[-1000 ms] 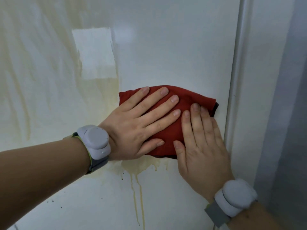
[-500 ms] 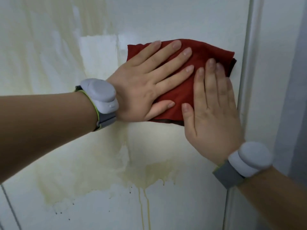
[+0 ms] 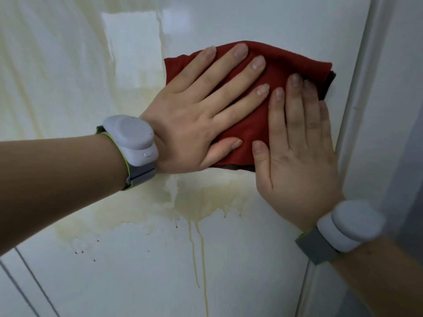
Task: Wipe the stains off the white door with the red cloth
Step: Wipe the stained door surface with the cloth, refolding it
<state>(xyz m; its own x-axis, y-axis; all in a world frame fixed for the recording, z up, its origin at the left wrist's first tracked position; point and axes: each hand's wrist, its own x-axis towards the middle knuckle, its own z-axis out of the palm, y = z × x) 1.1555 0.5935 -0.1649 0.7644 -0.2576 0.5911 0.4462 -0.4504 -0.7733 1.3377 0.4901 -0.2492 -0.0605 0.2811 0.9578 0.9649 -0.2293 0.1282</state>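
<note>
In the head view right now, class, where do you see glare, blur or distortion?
Head view: soft glare on the door above the cloth; right hand fingertips slightly blurred; the door's right edge bows from the wide-angle lens; stains stay readable.

Red cloth [image 3: 272, 72], white door [image 3: 263, 259] (streaked with yellowish stains [image 3: 196, 245]).

You have one view only, from the camera on your head, so no second view overlaps it. It faces forward, close up against the white door [image 3: 263, 24], whose right edge runs down the frame. Your forearms enter from the left and from the lower right.
</note>
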